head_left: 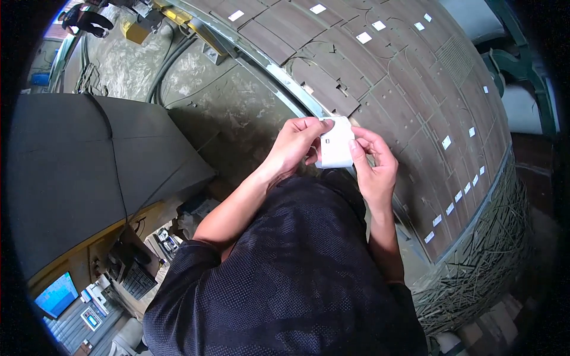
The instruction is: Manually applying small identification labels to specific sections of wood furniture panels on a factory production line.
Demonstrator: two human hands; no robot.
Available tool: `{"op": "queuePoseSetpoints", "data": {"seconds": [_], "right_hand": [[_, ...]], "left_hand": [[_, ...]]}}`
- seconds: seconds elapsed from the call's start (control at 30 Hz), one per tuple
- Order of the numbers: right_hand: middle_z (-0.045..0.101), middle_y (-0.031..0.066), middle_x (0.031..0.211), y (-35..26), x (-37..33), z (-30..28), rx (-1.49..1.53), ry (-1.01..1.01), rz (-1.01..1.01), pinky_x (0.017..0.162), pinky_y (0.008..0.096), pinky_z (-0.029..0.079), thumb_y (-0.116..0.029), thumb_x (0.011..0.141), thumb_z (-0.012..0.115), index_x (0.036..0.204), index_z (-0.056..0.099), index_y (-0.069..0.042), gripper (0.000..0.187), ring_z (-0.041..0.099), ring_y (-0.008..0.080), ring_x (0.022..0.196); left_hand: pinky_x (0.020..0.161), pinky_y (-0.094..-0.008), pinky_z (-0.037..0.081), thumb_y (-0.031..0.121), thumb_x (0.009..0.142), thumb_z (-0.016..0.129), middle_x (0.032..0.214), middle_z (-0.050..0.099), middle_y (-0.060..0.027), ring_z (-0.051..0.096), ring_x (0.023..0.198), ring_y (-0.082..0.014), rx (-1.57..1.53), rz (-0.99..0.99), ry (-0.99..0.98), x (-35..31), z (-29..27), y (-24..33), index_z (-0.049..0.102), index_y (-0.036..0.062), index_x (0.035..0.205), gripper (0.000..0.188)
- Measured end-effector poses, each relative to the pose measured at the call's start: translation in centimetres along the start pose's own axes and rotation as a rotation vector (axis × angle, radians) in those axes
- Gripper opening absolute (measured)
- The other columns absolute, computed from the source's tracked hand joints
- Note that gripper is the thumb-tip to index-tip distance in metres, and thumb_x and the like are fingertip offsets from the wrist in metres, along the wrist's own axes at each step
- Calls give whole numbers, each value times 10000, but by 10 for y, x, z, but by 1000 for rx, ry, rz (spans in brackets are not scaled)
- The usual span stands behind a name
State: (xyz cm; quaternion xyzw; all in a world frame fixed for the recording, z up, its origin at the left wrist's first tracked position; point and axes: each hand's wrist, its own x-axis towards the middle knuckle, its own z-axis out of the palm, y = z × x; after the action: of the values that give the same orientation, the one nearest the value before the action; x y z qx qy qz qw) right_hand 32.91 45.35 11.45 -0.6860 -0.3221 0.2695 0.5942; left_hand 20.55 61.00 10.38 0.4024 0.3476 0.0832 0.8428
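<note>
A small white paper label sheet (337, 145) is held up in front of my torso, over the near edge of the brown panels. My left hand (295, 141) pinches its upper left side, thumb on its face. At its right edge, my right hand (375, 163) grips it between thumb and fingers. A curled strip of paper shows at its lower left, by my left fingers. Beyond both hands spread large flat brown panels (409, 89) with cut lines, holes and slots. Several white labels (363, 38) lie on them.
A grey machine housing (77, 160) with a black cable stands at the left. Below it are a lit monitor (56, 295) and a keypad panel (138, 280). Scrap strips (484, 270) pile along the right edge. A person (89, 21) is far off, upper left, near a yellow box (135, 31).
</note>
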Motion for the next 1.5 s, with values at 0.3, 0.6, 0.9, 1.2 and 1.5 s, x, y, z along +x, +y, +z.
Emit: {"op": "queuePoseSetpoints", "data": {"seconds": [0.3, 0.6, 0.9, 1.2, 1.5], "right_hand": [[721, 27, 977, 7, -1, -2, -17, 11, -22, 842, 238, 510, -23, 989, 694, 1276, 678, 19, 290, 641, 72, 899], [697, 5, 905, 32, -10, -13, -5, 3, 24, 783, 230, 505, -18, 995, 683, 1298, 665, -5, 304, 622, 57, 833], [676, -2, 829, 43, -2, -44, 22, 13, 44, 708, 234, 488, -33, 1005, 678, 1279, 658, -13, 275, 588, 46, 758], [681, 22, 843, 64, 12, -80, 98, 11, 21, 723, 244, 506, -38, 1011, 672, 1278, 645, -3, 271, 610, 62, 771], [678, 24, 857, 64, 44, -112, 155, -128, 58, 728, 240, 517, -44, 1018, 670, 1278, 641, 1, 265, 615, 61, 784]], "left_hand": [[418, -232, 326, 274, 1047, 651, 667, 628, 0, 495, 486, -55, 25, 33, 36, 3, 5, -3, 686, 50, 795, 339], [428, -223, 351, 293, 1068, 625, 726, 637, 7, 519, 509, -49, 6, -6, 71, 7, 20, -20, 698, 50, 970, 272], [461, -200, 406, 61, 1007, 599, 959, 678, -15, 539, 575, -42, 104, 29, -47, 13, 50, -30, 572, 43, 1413, 407], [468, -202, 434, -45, 962, 670, 1098, 679, -48, 589, 645, -54, 192, 100, -103, 23, 85, -39, 453, 56, 1515, 603], [447, -227, 380, 290, 1083, 572, 888, 696, -30, 568, 606, -78, -19, 37, 111, 60, 111, -31, 681, 11, 1178, 314]]}}
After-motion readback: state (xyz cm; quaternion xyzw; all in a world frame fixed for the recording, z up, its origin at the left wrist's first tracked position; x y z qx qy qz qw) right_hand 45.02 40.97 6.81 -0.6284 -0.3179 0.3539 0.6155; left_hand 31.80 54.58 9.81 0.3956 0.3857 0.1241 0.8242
